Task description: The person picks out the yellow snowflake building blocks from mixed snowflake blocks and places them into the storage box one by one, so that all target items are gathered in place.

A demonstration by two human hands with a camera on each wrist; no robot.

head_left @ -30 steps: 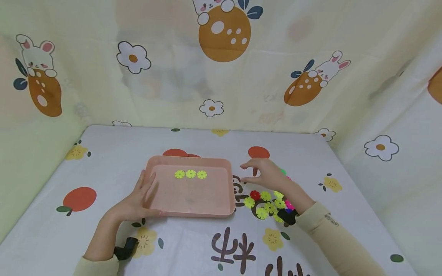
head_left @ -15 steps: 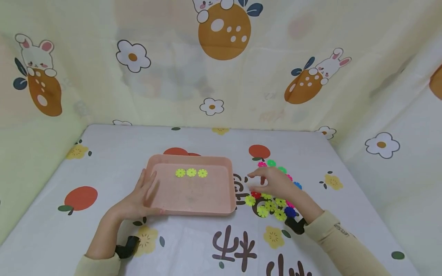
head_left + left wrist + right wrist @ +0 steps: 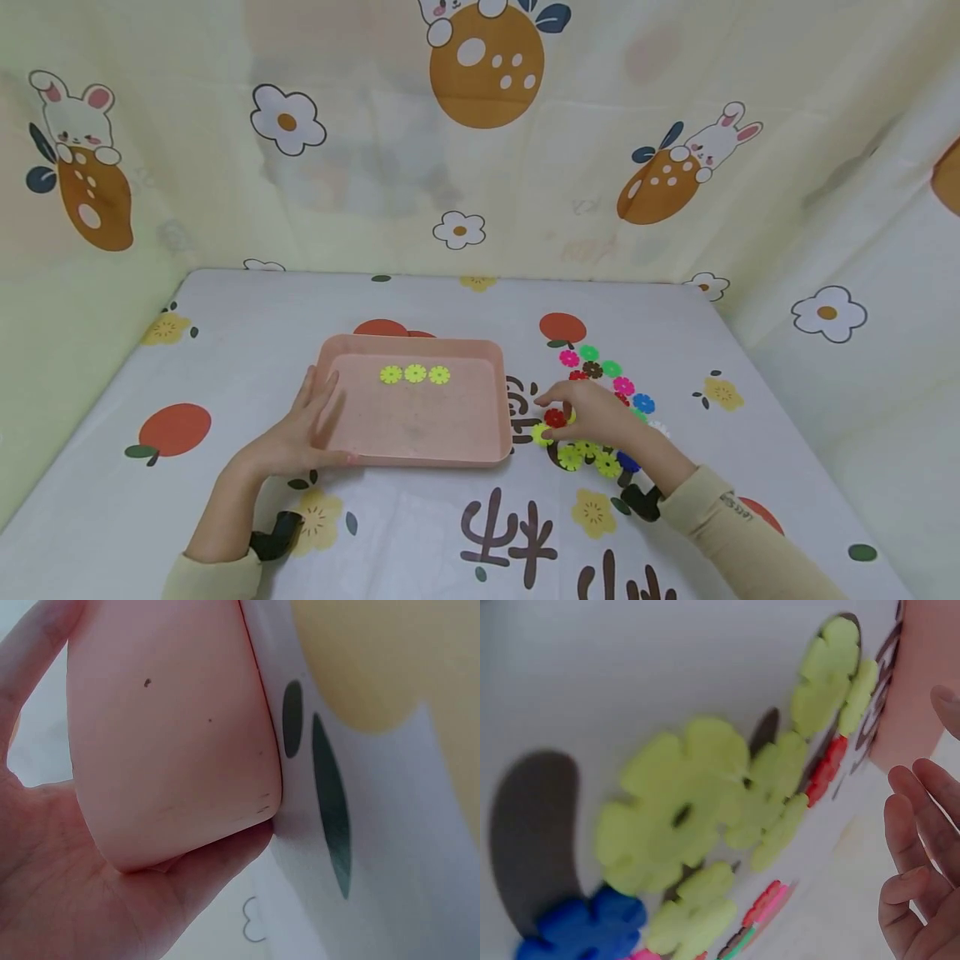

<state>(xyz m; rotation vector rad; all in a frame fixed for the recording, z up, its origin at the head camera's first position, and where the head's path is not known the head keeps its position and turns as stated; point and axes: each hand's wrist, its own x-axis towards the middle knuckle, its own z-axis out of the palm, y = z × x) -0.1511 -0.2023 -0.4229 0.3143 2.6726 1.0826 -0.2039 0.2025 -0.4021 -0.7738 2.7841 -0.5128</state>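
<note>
My left hand (image 3: 288, 437) holds the pink tray (image 3: 420, 429) at its near left corner, thumb along the front side and fingers over the left rim. In the left wrist view the tray's corner (image 3: 172, 742) sits between thumb and fingers. Three yellow-green flower-shaped discs (image 3: 416, 373) lie in a row inside the tray. To its right, my right hand (image 3: 600, 414) hovers low over the loose pile, thumb and fingers apart around a yellow-green disc (image 3: 541, 434) and a red disc (image 3: 554, 417). In the right wrist view no disc shows between its fingers (image 3: 904, 832).
Several more yellow-green discs (image 3: 570, 457) lie below the right hand. Pink, green, brown and blue discs (image 3: 643, 403) spread behind and beside it, some hidden by the arm. A patterned white cloth (image 3: 405, 533) covers the table, and a printed curtain (image 3: 360, 200) hangs behind.
My right hand has moved right and toward me, away from the tray, and lowered onto the pile with thumb and fingers apart. The left hand and tray have stayed in place.
</note>
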